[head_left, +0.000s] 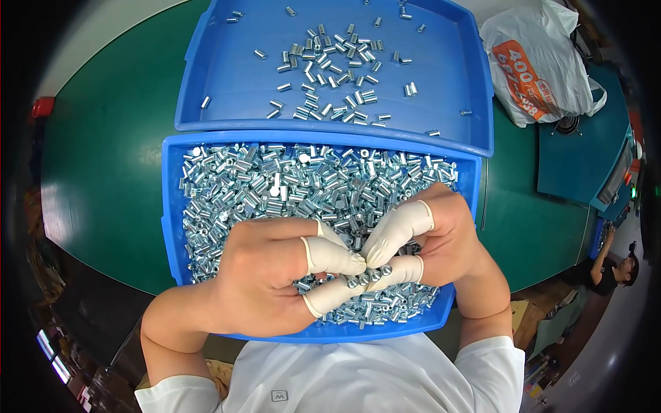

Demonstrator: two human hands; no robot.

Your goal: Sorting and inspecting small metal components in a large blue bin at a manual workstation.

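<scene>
Over the near blue tray, my two hands meet fingertip to fingertip. A short row of small silvery metal sleeves lies pinched between them, round ends toward me. My left hand is closed on the row from the left, and my right hand from the right. White finger cots cover the thumbs and some fingers of both. Beneath them the tray is filled with a deep heap of loose metal sleeves, some hollow at one end. My fingers hide part of the heap and of the held pieces.
A second blue tray adjoins the far side, with sleeves scattered and clustered on its floor. Both stand on a green table. A white plastic bag sits at the far right. Another person is at the right edge.
</scene>
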